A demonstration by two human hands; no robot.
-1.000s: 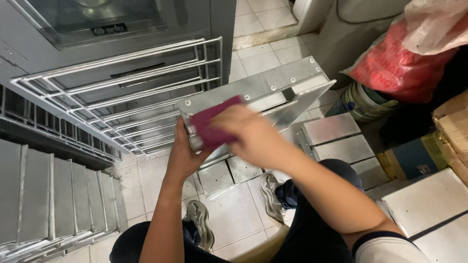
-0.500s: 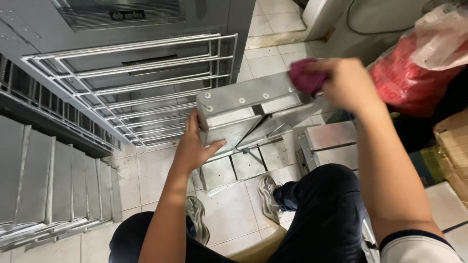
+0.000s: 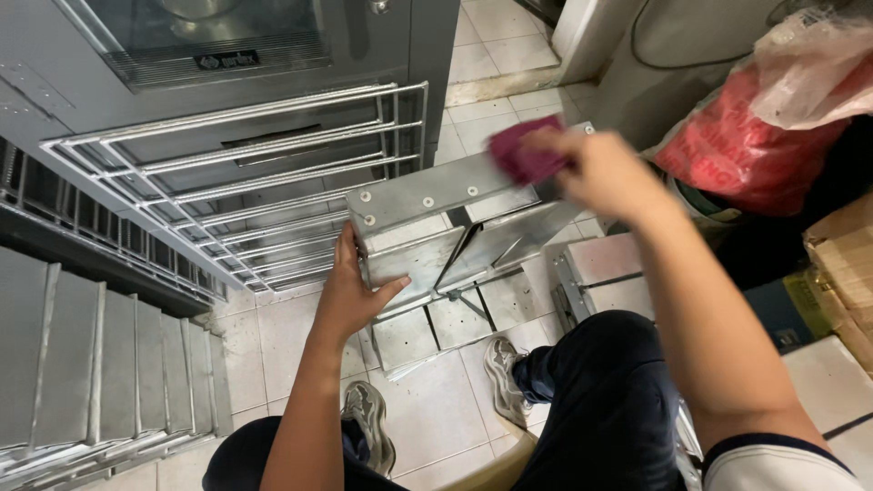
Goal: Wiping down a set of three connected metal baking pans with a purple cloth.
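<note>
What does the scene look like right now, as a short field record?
left hand: holds the near edge of the metal part
right hand: presses a magenta cloth on the part's far top edge
part: folded sheet metal, riveted, held above the tiled floor
beside: wire rack left, red bag right

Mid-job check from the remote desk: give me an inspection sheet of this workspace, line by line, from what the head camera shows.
Surface: pale tiled floor, no bench in view.
Job's things: folded sheet-metal part held up off the floor; dark pink cloth at its top right end.
Clutter: flat metal pieces on the floor, red plastic bag, cardboard box.
Grippers: left hand grips the part's lower left edge; right hand presses the cloth to the part.
Cables: one dark cable on the wall, top right.
Surroundings: wire rack against a grey oven; metal trays at left.
</note>
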